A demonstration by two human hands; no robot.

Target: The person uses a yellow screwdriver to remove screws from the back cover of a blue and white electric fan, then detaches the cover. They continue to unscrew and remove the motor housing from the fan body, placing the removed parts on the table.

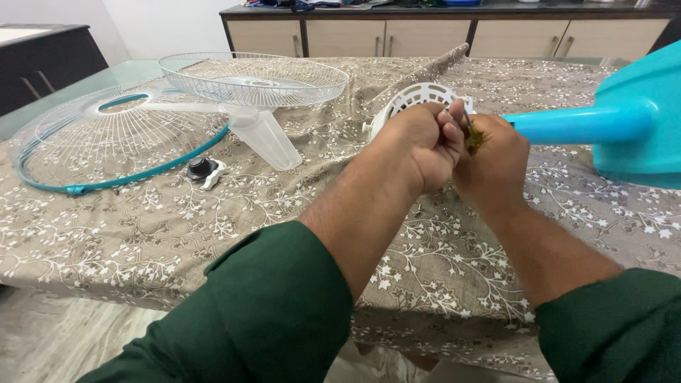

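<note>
My left hand (418, 145) is closed around the white vented motor housing (418, 96) of a table fan lying on its side. My right hand (493, 159) grips a screwdriver with a yellowish handle (474, 138), its tip pointing into the housing between my hands. The fan's turquoise neck (567, 124) runs right to its turquoise base (642, 120). Both my sleeves are dark green.
On the floral brown tablecloth (177, 220) lie a white wire fan guard (255, 78), a second guard with a turquoise rim (106, 131), a clear fan blade (266, 135) and a black knob with a white nut (203, 170). A wooden cabinet (425, 32) stands behind.
</note>
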